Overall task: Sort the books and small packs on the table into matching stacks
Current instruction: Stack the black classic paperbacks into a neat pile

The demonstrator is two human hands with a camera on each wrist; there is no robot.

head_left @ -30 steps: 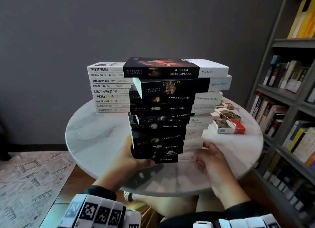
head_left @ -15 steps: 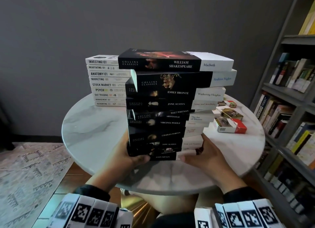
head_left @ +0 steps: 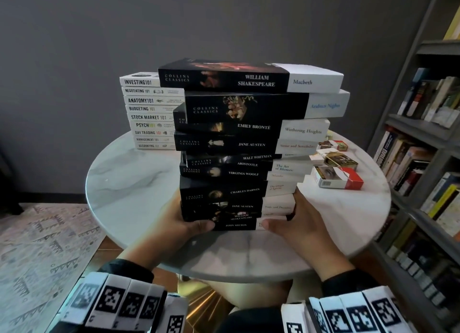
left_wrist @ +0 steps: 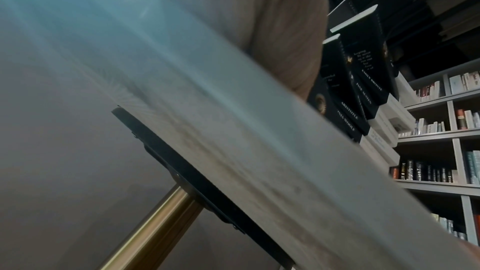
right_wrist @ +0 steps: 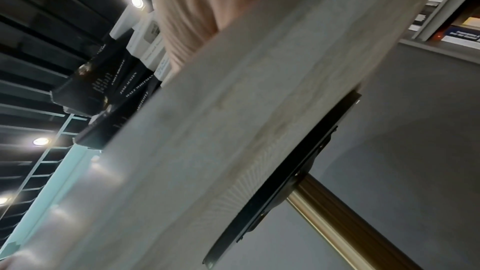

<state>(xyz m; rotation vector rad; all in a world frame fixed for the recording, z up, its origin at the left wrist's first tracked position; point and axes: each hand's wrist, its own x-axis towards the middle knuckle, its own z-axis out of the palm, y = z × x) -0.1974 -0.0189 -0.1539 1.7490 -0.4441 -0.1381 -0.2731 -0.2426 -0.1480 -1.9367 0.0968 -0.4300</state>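
A tall, uneven stack of black-and-white Collins Classics books [head_left: 239, 143] is raised just above the round marble table [head_left: 129, 188] near its front edge. My left hand [head_left: 184, 220] grips the stack's bottom left corner, thumb on the lowest spine. My right hand [head_left: 291, 220] grips the bottom right end, thumb on the same spine, fingers up the white page side. Behind it at the back left stands a stack of white "101" books [head_left: 146, 113]. Small packs [head_left: 336, 178] lie on the right of the table. The wrist views show the black stack [left_wrist: 361, 81] [right_wrist: 103, 98] from below the table edge.
A grey bookshelf [head_left: 423, 138] full of books stands close on the right. A patterned rug [head_left: 37, 245] covers the floor at the left. The table has a brass leg [left_wrist: 153, 231] on a black plate. A dark grey wall is behind.
Both hands have closed tighter on the bottom of the black stack, the right hand sliding in against its end. The stack has come slightly up and toward me.
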